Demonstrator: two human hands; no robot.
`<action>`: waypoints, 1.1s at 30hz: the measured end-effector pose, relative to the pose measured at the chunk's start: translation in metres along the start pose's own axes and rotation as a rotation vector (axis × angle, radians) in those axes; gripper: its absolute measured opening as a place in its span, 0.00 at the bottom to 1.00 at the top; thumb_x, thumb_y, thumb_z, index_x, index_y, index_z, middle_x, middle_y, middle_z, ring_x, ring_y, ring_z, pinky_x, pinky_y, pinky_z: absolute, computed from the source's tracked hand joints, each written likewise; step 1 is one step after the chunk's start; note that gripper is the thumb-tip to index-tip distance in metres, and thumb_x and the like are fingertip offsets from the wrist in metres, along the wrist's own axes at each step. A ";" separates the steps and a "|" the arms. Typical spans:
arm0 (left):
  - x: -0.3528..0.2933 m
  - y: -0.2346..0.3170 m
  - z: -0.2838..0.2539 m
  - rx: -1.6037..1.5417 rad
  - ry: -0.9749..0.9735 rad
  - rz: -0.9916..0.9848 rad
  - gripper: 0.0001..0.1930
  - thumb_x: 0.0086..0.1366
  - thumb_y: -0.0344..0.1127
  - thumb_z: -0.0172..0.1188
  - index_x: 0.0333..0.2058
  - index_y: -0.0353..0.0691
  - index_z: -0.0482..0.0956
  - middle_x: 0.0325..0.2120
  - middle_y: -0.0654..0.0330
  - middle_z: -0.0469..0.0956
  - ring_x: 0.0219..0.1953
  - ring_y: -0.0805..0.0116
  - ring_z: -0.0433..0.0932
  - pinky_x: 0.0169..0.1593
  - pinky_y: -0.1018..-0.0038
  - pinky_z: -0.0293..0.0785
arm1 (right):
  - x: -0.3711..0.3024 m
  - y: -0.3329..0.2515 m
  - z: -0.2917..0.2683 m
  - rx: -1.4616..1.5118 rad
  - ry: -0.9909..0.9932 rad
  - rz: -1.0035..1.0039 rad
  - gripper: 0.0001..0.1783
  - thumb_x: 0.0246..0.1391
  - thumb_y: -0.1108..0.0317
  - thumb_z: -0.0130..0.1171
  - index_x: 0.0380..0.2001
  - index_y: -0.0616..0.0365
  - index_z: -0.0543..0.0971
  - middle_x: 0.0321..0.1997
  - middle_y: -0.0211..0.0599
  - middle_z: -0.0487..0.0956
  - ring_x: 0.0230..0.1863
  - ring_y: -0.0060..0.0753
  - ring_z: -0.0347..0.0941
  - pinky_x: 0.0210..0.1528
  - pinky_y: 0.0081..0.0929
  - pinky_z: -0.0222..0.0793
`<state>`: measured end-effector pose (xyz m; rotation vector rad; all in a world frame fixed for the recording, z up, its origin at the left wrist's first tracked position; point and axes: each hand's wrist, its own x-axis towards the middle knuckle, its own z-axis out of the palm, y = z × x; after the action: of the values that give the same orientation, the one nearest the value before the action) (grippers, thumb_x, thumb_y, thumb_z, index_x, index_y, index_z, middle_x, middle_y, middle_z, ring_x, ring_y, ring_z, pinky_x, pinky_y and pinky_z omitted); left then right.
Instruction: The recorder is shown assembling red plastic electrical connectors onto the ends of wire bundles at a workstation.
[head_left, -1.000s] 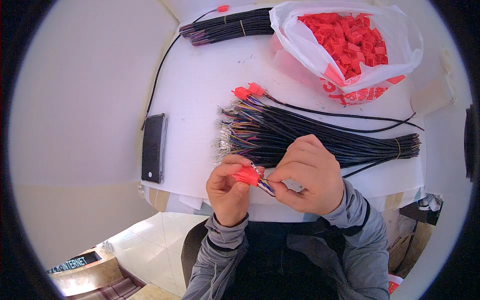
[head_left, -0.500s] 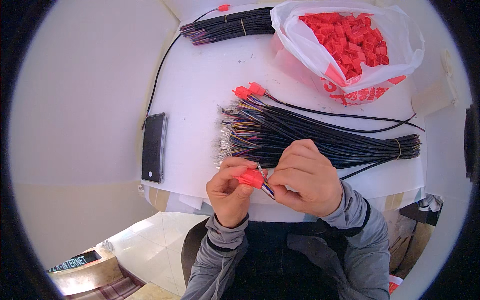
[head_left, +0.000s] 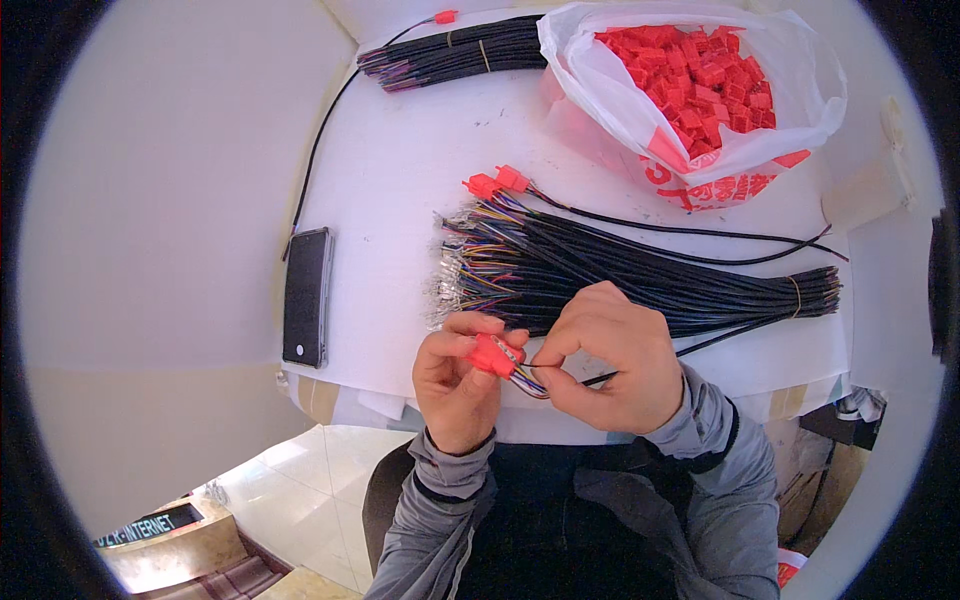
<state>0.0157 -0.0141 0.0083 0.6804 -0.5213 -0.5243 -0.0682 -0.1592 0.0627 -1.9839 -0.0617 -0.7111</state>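
Extended over the near edge of the white-covered table (head_left: 385, 250), around its middle: both forearms in grey sleeves (head_left: 715, 455). Held just inside that edge, between thumb and bent fingers of the left hand (head_left: 452, 392): a red connector (head_left: 487, 357), with coloured wires (head_left: 530, 387) running out of its right end. Pinched narrowly between thumb and forefinger of the right hand (head_left: 620, 350), close to the connector: a thin dark wire (head_left: 528, 365), its far tip too small to tell. Flat along the left edge, by the near-left corner: a dark phone (head_left: 308, 295). Beyond the hands, stretching toward the right edge: a bundle of black cables (head_left: 680, 270), banded at the right, with silver tips (head_left: 447, 280) fanned out at the left. Just past those tips: two wired plugs (head_left: 512, 178), red. Toward the far-right corner: a white plastic bag (head_left: 600, 120), open, full of red housings (head_left: 700, 85). Beside it, along the far edge: a second cable bundle (head_left: 450, 55).
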 end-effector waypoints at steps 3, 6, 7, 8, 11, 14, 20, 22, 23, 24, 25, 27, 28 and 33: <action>0.001 0.001 0.003 -0.036 0.006 -0.017 0.13 0.57 0.25 0.56 0.41 0.38 0.68 0.43 0.48 0.67 0.45 0.51 0.73 0.46 0.63 0.73 | 0.000 0.000 0.002 0.035 -0.001 0.032 0.08 0.30 0.78 0.60 0.20 0.55 0.75 0.21 0.31 0.74 0.23 0.32 0.70 0.29 0.26 0.60; 0.000 0.002 0.004 -0.041 0.021 -0.043 0.13 0.57 0.25 0.56 0.41 0.38 0.68 0.43 0.47 0.66 0.47 0.50 0.72 0.47 0.63 0.73 | 0.000 -0.002 0.005 0.047 0.010 0.046 0.08 0.31 0.78 0.60 0.20 0.56 0.74 0.20 0.31 0.74 0.23 0.32 0.70 0.30 0.25 0.60; 0.000 0.003 0.003 -0.037 0.024 -0.050 0.13 0.57 0.25 0.55 0.41 0.37 0.68 0.43 0.47 0.66 0.47 0.50 0.71 0.47 0.63 0.72 | 0.000 -0.002 0.005 0.047 0.012 0.050 0.08 0.31 0.79 0.60 0.19 0.56 0.74 0.20 0.31 0.74 0.23 0.32 0.70 0.30 0.25 0.60; 0.001 0.003 0.004 -0.039 0.031 -0.051 0.12 0.57 0.25 0.55 0.41 0.37 0.68 0.44 0.47 0.66 0.47 0.50 0.71 0.47 0.63 0.72 | 0.000 -0.001 0.006 0.045 0.013 0.053 0.08 0.30 0.79 0.60 0.19 0.56 0.74 0.20 0.31 0.74 0.23 0.32 0.70 0.30 0.25 0.60; 0.003 0.003 0.006 -0.045 0.029 -0.047 0.12 0.57 0.26 0.55 0.41 0.37 0.68 0.44 0.47 0.66 0.46 0.51 0.72 0.47 0.64 0.72 | 0.000 -0.001 0.009 0.017 0.058 0.039 0.07 0.32 0.76 0.61 0.17 0.54 0.72 0.18 0.29 0.71 0.22 0.33 0.68 0.29 0.27 0.59; 0.002 -0.001 0.001 -0.041 0.010 -0.043 0.11 0.57 0.27 0.56 0.40 0.37 0.69 0.45 0.46 0.66 0.45 0.53 0.73 0.47 0.64 0.72 | 0.000 -0.001 0.010 -0.014 0.068 0.021 0.07 0.31 0.76 0.60 0.17 0.54 0.72 0.18 0.29 0.70 0.22 0.32 0.67 0.29 0.27 0.58; 0.001 -0.002 -0.004 -0.033 0.027 -0.045 0.14 0.56 0.29 0.59 0.42 0.37 0.69 0.44 0.47 0.69 0.43 0.57 0.74 0.47 0.64 0.71 | -0.001 -0.001 0.012 0.017 0.067 0.088 0.07 0.32 0.75 0.61 0.17 0.54 0.73 0.18 0.29 0.71 0.22 0.32 0.68 0.29 0.26 0.59; 0.000 -0.001 -0.004 -0.028 0.052 -0.054 0.16 0.56 0.29 0.59 0.43 0.37 0.69 0.44 0.47 0.70 0.42 0.57 0.74 0.47 0.64 0.71 | -0.002 -0.001 0.013 0.087 0.051 0.152 0.06 0.33 0.75 0.61 0.17 0.55 0.74 0.19 0.30 0.73 0.22 0.31 0.69 0.29 0.26 0.59; 0.000 -0.001 -0.003 -0.030 0.062 -0.054 0.16 0.56 0.28 0.59 0.44 0.37 0.69 0.44 0.47 0.70 0.42 0.57 0.74 0.47 0.63 0.71 | -0.003 -0.001 0.013 0.123 0.042 0.184 0.05 0.34 0.75 0.61 0.18 0.55 0.74 0.19 0.30 0.73 0.22 0.30 0.70 0.30 0.25 0.60; 0.000 0.000 -0.002 -0.031 0.072 -0.054 0.17 0.56 0.28 0.59 0.44 0.37 0.69 0.45 0.47 0.70 0.42 0.57 0.74 0.47 0.63 0.71 | -0.004 0.000 0.013 0.143 0.033 0.207 0.05 0.35 0.74 0.61 0.18 0.56 0.74 0.19 0.31 0.73 0.22 0.30 0.70 0.30 0.25 0.60; 0.000 0.000 -0.001 -0.032 0.082 -0.054 0.17 0.55 0.28 0.59 0.44 0.37 0.69 0.45 0.47 0.70 0.42 0.57 0.74 0.47 0.63 0.71 | -0.005 0.001 0.013 0.164 0.025 0.231 0.05 0.35 0.74 0.61 0.19 0.56 0.75 0.19 0.32 0.74 0.23 0.30 0.71 0.30 0.25 0.61; 0.000 -0.001 -0.002 -0.012 0.070 -0.035 0.16 0.55 0.27 0.59 0.44 0.37 0.70 0.45 0.47 0.70 0.43 0.56 0.73 0.47 0.64 0.71 | -0.005 0.001 0.012 0.191 0.014 0.273 0.04 0.36 0.74 0.61 0.19 0.57 0.75 0.19 0.33 0.74 0.23 0.29 0.72 0.30 0.24 0.62; 0.001 -0.002 -0.002 -0.001 0.064 -0.026 0.16 0.55 0.27 0.59 0.43 0.37 0.70 0.45 0.47 0.70 0.43 0.56 0.73 0.47 0.64 0.71 | -0.005 0.000 0.012 0.198 0.013 0.291 0.04 0.36 0.74 0.60 0.19 0.58 0.75 0.19 0.33 0.74 0.23 0.29 0.72 0.30 0.24 0.63; 0.001 -0.002 -0.001 0.018 0.054 0.004 0.16 0.55 0.25 0.59 0.43 0.36 0.70 0.45 0.46 0.69 0.44 0.55 0.73 0.47 0.64 0.71 | -0.005 0.001 0.014 0.230 0.014 0.343 0.04 0.37 0.74 0.60 0.19 0.59 0.75 0.20 0.34 0.74 0.23 0.29 0.72 0.29 0.24 0.64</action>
<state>0.0167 -0.0153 0.0066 0.7088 -0.4776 -0.4966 -0.0660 -0.1469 0.0543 -1.7124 0.1938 -0.4716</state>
